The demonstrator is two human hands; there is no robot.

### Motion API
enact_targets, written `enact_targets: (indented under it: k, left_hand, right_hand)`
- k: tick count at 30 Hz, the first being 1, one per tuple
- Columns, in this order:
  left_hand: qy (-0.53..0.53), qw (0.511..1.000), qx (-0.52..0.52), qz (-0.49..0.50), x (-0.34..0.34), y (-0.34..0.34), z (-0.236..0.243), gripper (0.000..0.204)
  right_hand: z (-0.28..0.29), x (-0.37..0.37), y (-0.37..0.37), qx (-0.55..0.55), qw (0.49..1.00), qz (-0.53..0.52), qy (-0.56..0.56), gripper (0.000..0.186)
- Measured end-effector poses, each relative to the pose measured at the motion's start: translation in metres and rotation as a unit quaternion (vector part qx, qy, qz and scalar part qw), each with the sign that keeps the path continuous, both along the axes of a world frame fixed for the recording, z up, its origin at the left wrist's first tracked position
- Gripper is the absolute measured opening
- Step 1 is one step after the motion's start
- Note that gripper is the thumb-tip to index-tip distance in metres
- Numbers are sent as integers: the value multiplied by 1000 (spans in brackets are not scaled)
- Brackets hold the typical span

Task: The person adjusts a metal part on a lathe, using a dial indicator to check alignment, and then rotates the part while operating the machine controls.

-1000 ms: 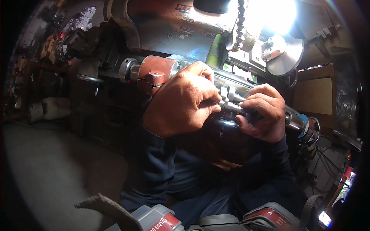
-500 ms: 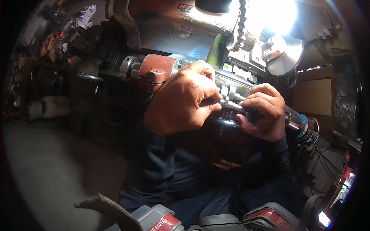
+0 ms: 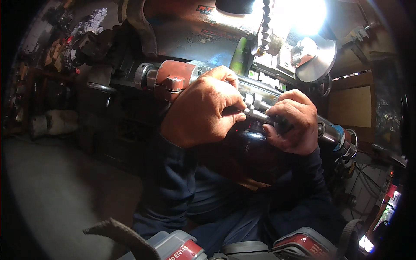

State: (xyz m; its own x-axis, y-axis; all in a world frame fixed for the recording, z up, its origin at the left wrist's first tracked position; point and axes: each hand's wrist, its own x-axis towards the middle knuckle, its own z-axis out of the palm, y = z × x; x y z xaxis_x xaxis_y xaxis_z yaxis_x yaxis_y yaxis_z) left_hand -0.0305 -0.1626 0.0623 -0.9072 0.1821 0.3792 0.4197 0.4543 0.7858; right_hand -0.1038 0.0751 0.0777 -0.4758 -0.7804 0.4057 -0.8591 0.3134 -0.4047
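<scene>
Both my hands meet at a small, shiny metal shaft (image 3: pixel 260 115) with stepped, lobed sections, in front of the machine's bed. My left hand (image 3: pixel 206 110) is closed, its thumb and forefinger pinched at the shaft's left end. Around its right part curl the fingers of my right hand (image 3: pixel 294 122), thumb below. Just above the shaft sit round metal collars (image 3: pixel 256 100); whether they belong to the same piece I cannot tell. Left of my left hand is a red clamp-like housing (image 3: pixel 174 78) on the machine's spindle. My fingers hide part of the shaft.
A bright lamp (image 3: pixel 305 15) glares above a grinding-type disc (image 3: pixel 320 60). A chrome-rimmed knob (image 3: pixel 252 135) lies under the shaft. To the right is a cylindrical tailstock (image 3: pixel 331 135); to the left, a metal handle (image 3: pixel 102 87). Respirator filters (image 3: pixel 180 247) show at the lower edge.
The whole view has shifted slightly. Both hands keep hold of the shaft, and their grip looks almost the same.
</scene>
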Motion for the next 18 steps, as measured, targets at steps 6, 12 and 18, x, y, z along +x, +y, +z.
enact_targets:
  k: [6,12,18]
  left_hand:
    - [-6,1000,2,1,-3,3,-3,16]
    - [2,1000,-12,7,-1,3,-1,16]
    - [11,1000,-20,6,-1,1,-3,17]
  right_hand:
    - [-3,-1,3,-9,1000,5,-1,28]
    - [-2,-1,3,-11,1000,7,-1,29]
    - [-3,-1,1,-16,1000,10,-2,28]
